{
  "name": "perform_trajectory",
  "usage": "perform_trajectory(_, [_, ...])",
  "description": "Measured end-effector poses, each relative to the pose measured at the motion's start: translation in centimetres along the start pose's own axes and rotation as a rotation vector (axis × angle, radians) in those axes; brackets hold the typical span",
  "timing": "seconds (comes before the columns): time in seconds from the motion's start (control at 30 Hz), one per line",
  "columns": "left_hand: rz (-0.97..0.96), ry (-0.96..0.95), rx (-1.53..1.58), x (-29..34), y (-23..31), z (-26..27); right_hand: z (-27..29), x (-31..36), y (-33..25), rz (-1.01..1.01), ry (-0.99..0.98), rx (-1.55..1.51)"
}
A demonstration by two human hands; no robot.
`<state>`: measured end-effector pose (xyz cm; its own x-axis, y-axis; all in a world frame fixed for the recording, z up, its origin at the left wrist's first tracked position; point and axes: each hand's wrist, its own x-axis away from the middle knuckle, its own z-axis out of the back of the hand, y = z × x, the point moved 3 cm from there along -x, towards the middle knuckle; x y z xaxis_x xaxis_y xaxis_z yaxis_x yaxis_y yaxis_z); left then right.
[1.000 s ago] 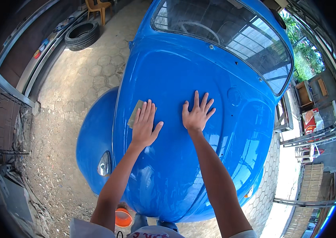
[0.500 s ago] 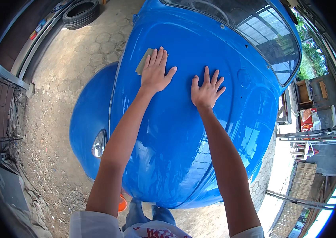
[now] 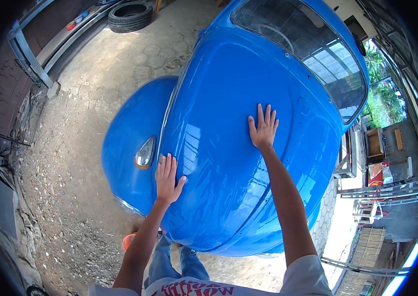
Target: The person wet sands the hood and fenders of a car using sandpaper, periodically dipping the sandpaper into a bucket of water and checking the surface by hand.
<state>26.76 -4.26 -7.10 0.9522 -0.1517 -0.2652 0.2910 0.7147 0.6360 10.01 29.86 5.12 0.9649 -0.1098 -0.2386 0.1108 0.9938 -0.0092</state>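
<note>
The blue car hood (image 3: 219,98) curves in front of me, its paint glossy with streaky reflections. My left hand (image 3: 167,178) lies flat near the hood's left edge, close to the headlight-side fender, fingers together and thumb out. Under its fingers is an olive-brown sheet of sandpaper (image 3: 160,158), almost wholly covered; just a sliver shows by the fingertips. Farther up and to the right, my right hand (image 3: 264,129) rests palm down on the hood with fingers spread, holding nothing.
A rounded blue fender (image 3: 132,118) with a clear teardrop lamp (image 3: 145,153) bulges on the left. The windshield (image 3: 312,54) rises at the far right. A loose tire (image 3: 130,17) lies on the paving. Beside my legs stands an orange container (image 3: 129,241). Shelves and a bamboo screen (image 3: 364,251) stand right.
My left hand has slid with the sandpaper from the upper hood down toward me, near the left edge. My right hand stays flat on the hood. The view has shifted.
</note>
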Motion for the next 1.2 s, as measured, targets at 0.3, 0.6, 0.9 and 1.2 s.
perform_trajectory(0.3, [0.034,0.058,0.072,-18.7,-1.6,1.5,3.8,20.5,10.2,0.018,0.122,-0.218])
perform_trajectory(0.6, [-0.041,-0.018,-0.043,-5.1,8.2,-1.8,4.6,20.0,9.7,0.007,0.173,-0.274])
perform_trajectory(0.9, [-0.267,-0.079,-0.082,-12.7,13.4,-3.3,5.0,20.5,9.4,-0.017,0.192,-0.298])
perform_trajectory(1.2, [-0.224,-0.117,-0.078,-6.2,18.1,-6.9,3.7,20.5,10.3,-0.044,0.236,-0.311])
